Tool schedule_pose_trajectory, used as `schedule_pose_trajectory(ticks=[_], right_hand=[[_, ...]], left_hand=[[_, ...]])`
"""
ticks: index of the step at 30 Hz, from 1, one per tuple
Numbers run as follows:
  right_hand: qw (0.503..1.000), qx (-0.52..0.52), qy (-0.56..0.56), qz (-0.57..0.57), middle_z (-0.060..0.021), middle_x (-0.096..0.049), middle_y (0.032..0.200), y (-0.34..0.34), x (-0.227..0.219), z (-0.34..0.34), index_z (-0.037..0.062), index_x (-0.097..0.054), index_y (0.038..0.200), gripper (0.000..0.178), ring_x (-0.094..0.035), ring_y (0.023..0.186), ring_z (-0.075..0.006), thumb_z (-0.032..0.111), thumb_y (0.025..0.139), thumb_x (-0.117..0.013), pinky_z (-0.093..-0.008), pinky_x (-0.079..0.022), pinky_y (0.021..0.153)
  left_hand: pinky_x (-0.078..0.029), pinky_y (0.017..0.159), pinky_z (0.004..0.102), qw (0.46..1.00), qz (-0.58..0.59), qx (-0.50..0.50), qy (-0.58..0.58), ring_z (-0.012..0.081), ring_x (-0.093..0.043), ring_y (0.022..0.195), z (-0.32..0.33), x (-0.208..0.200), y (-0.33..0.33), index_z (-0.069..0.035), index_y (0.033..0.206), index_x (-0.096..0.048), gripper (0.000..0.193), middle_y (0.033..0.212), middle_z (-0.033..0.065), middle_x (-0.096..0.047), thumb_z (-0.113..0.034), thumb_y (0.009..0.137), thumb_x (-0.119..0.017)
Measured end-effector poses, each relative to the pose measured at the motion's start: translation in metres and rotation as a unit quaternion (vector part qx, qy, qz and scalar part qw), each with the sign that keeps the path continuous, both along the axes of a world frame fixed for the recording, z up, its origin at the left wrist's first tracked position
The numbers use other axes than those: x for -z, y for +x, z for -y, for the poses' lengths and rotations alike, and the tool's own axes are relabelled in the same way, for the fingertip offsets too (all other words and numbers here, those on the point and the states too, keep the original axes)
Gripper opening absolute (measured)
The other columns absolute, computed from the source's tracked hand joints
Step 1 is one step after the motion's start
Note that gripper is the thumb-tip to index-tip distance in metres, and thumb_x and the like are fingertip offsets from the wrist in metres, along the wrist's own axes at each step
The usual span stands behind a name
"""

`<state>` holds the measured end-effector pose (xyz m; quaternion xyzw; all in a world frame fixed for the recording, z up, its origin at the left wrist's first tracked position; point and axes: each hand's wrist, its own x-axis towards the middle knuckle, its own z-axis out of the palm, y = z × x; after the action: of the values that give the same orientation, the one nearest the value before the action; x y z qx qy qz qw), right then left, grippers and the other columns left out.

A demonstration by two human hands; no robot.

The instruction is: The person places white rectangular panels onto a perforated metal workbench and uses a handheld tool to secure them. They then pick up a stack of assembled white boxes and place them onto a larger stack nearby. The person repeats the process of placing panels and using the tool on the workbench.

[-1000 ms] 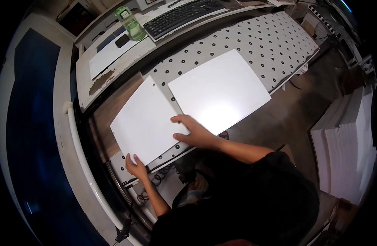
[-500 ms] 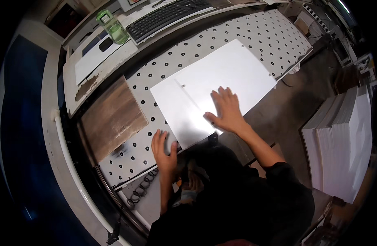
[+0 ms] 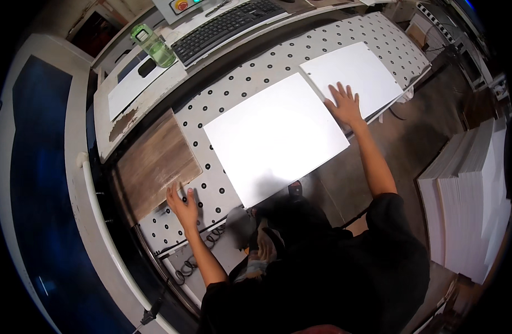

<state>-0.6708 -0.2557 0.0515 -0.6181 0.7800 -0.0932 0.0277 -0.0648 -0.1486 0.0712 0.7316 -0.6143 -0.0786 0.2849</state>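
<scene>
Two white sheets lie on the perforated table (image 3: 228,88). The larger white sheet (image 3: 272,139) is in the middle, and the smaller white sheet (image 3: 362,72) sits to its right, a narrow gap between them. My right hand (image 3: 344,106) rests with fingers spread on the near left part of the smaller sheet. At the left, my left hand (image 3: 182,207) is held with fingers apart at the near edge of a brown wooden board (image 3: 155,164). Whether its fingertips touch the board I cannot tell. Neither hand grips anything.
Behind the table, a worn ledge carries a black keyboard (image 3: 225,30), a green bottle (image 3: 155,47) and a dark phone-like object (image 3: 147,68). A tall stack of white sheets (image 3: 462,200) stands at the right. A white rail (image 3: 108,239) runs along the left; a coiled black cable (image 3: 186,270) hangs below the table.
The white sheets, overlapping before, now lie apart, the smaller one shifted right with my right hand on it. My left hand has moved left to the wooden board.
</scene>
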Motion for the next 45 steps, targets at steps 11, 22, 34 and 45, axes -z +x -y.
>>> schedule_pose_trajectory(ticks=[11,22,34,45], right_hand=[[0.965,-0.079,-0.133,0.210,-0.0236,-0.056,0.144,-0.010,-0.001,0.002,0.0049,-0.059,0.138,0.048,-0.050,0.134,-0.0432,0.029,0.097,-0.064,-0.0513,-0.038,0.113],[0.973,-0.022,-0.163,0.161,-0.0331,-0.045,0.144,0.112,-0.019,-0.054,0.0044,-0.057,0.140,0.057,-0.042,0.135,-0.0476,0.025,0.089,-0.071,-0.0528,-0.034,0.114],[0.981,-0.049,-0.146,0.119,-0.0283,-0.060,0.126,0.169,-0.019,-0.048,0.0052,-0.070,0.124,0.048,-0.052,0.122,-0.0411,0.028,0.083,-0.077,-0.0511,-0.042,0.104],[0.852,-0.201,0.026,0.483,-0.0252,-0.058,0.138,0.434,-0.042,-0.057,0.0039,-0.065,0.130,0.047,-0.049,0.134,-0.0414,0.026,0.090,-0.071,-0.0453,-0.041,0.111]], left_hand=[[-0.007,0.120,0.0645,0.959,0.071,-0.231,0.146,0.0522,-0.009,0.152,0.020,0.065,0.089,-0.021,0.160,-0.032,0.092,0.159,0.0415,-0.015,-0.074,0.088,-0.057],[-0.007,0.122,0.0614,0.958,0.042,-0.252,0.131,0.0464,-0.012,0.154,0.005,0.042,0.164,-0.019,0.154,-0.045,0.100,0.161,0.0360,-0.020,-0.079,0.077,-0.065],[-0.030,0.116,0.0582,0.963,0.067,-0.245,0.092,0.0503,-0.040,0.141,-0.010,0.045,0.230,-0.023,0.148,-0.054,0.096,0.149,0.0372,-0.041,-0.083,0.073,-0.064],[-0.030,0.119,0.0431,0.959,-0.167,-0.201,-0.107,0.0401,-0.039,0.144,-0.049,0.032,0.277,-0.005,0.154,-0.039,0.071,0.155,0.0247,-0.042,-0.046,0.100,-0.060]])
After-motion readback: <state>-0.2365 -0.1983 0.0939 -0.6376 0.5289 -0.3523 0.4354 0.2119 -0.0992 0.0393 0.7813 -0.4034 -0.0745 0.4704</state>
